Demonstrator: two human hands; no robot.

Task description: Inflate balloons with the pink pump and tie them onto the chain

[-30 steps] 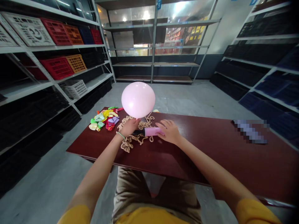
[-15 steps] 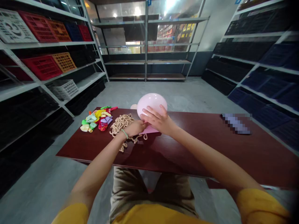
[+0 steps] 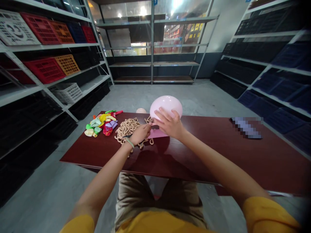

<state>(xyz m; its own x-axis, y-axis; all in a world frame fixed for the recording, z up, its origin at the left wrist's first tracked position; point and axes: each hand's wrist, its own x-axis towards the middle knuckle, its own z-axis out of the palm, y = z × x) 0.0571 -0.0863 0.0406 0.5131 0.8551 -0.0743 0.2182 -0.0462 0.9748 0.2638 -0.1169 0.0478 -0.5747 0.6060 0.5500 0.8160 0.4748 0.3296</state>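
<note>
The left hand's [image 3: 141,134] fingertips are drawn narrow, seemingly pinching the neck of the inflated, glossy pale-pink rubber balloon [image 3: 167,101] at its lower left. The right hand's [image 3: 170,124] fingers are spread wide against the balloon's near side. The balloon sits just beyond both hands, over the far edge of the dark red-brown glossy table [image 3: 206,149]. Its neck end points toward the left fingertips, down and left; its long axis is hard to judge behind the fingers.

Under the hands lies a pink cylindrical plastic tool [image 3: 159,133], lengthwise across the table, its left part hidden. Left of the left fingers is a tangled heap of tan, cord-like pieces [image 3: 126,127], and farther left a pile of limp multicoloured balloons [image 3: 103,123]. Past the far edge, a pale rounded thing [image 3: 141,110] is partly cut off by the table. Well right of the right fingers lies a blurred-out flat item [image 3: 246,127].

Farther out, the left metal shelves [image 3: 43,47] hold slotted plastic crates [image 3: 45,69] in white, red, orange and blue; their contents cannot be made out.
</note>
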